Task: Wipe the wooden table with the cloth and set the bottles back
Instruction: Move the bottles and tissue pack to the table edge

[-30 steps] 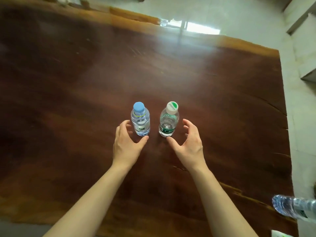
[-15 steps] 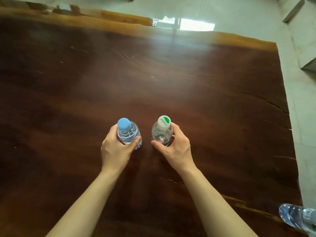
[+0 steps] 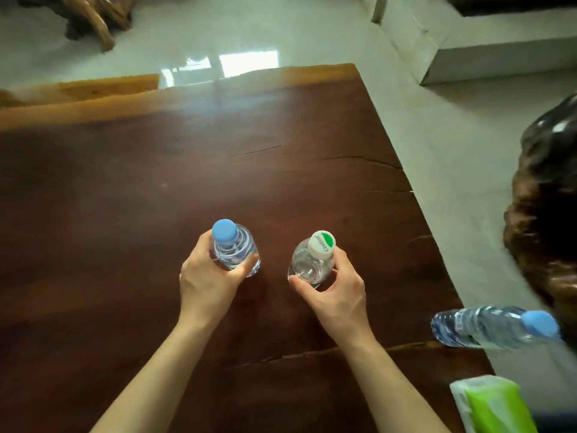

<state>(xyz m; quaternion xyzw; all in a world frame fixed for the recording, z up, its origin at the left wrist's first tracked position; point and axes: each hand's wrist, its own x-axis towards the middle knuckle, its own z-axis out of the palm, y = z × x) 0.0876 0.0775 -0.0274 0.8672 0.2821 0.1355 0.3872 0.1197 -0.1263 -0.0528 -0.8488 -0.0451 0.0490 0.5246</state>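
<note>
The dark wooden table (image 3: 125, 214) fills most of the view. My left hand (image 3: 207, 279) is wrapped around a clear water bottle with a blue cap (image 3: 232, 248). My right hand (image 3: 332, 292) grips a second clear bottle with a white and green cap (image 3: 313, 259). Both bottles are upright near the middle of the table, about a hand's width apart. I cannot tell whether their bases touch the wood. A third bottle with a blue cap (image 3: 490, 328) stands at the table's right edge. No cloth is in view.
A green and white tissue pack (image 3: 490, 404) lies at the near right corner. The table's right edge drops to a pale tiled floor (image 3: 452, 151). A dark carved wooden piece (image 3: 549, 214) stands to the right, another wooden piece (image 3: 90, 17) beyond the far edge.
Both hands went from open beside the bottles to closed around them. The bottles have drifted apart and the view has swung right, bringing the tissue pack and the third bottle into view.
</note>
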